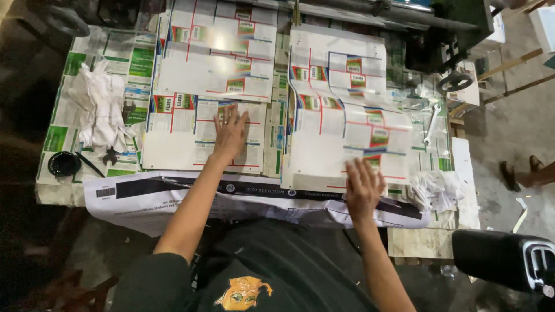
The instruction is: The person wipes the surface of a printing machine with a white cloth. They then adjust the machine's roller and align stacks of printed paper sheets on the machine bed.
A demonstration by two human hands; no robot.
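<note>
Two stacks of glossy printed sheets lie on the worktable. My left hand (pixel 230 134) rests flat, fingers spread, on the near part of the left stack (pixel 191 124). My right hand (pixel 363 186) lies palm down with fingers apart on the near edge of the right stack (pixel 341 110), whose top sheets are fanned and sliding toward the right. Neither hand grips a sheet. A large white sheet with a black band (pixel 173 196) hangs over the table's front edge under both stacks.
White cloth rags (pixel 101 110) and a black round lid (pixel 63 163) sit at the left. A wrench (pixel 430 124) and crumpled white rags (pixel 439 190) lie at the right. Dark machinery with a handwheel (pixel 455 81) stands at the back right. A black seat (pixel 509 260) is near right.
</note>
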